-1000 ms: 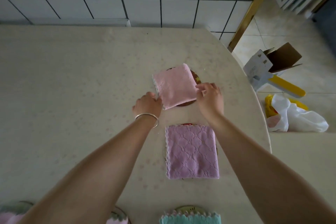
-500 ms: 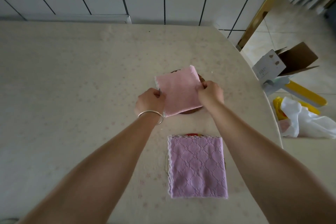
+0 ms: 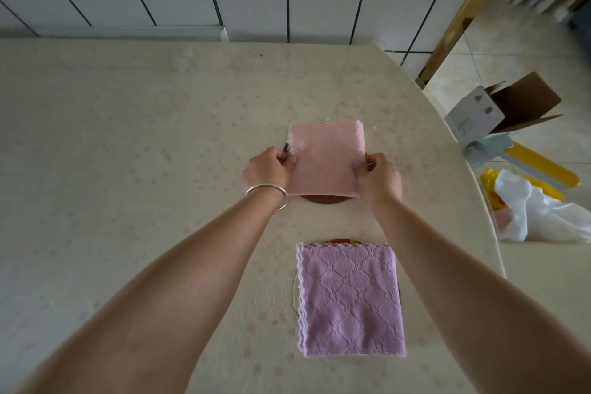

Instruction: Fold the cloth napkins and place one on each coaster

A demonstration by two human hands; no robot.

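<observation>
A folded pink napkin [image 3: 326, 158] lies squarely over a dark round coaster [image 3: 323, 199], of which only the near rim shows. My left hand [image 3: 268, 171], with a silver bangle on the wrist, pinches the napkin's left edge. My right hand [image 3: 378, 178] pinches its right edge. Closer to me, a folded lilac napkin [image 3: 350, 299] with a diamond pattern and scalloped trim covers a second coaster [image 3: 339, 241], whose far rim peeks out.
The cream table [image 3: 128, 169] curves away at its right edge. On the floor to the right are an open cardboard box [image 3: 505, 107], a yellow-and-grey tool [image 3: 540, 163] and a white plastic bag [image 3: 543, 214]. A tiled wall stands behind the table.
The pink napkin has been turned from a tilted position to square over its coaster, both hands now gripping its side edges. The view tilted up, so the near teal and pink napkins left the frame.
</observation>
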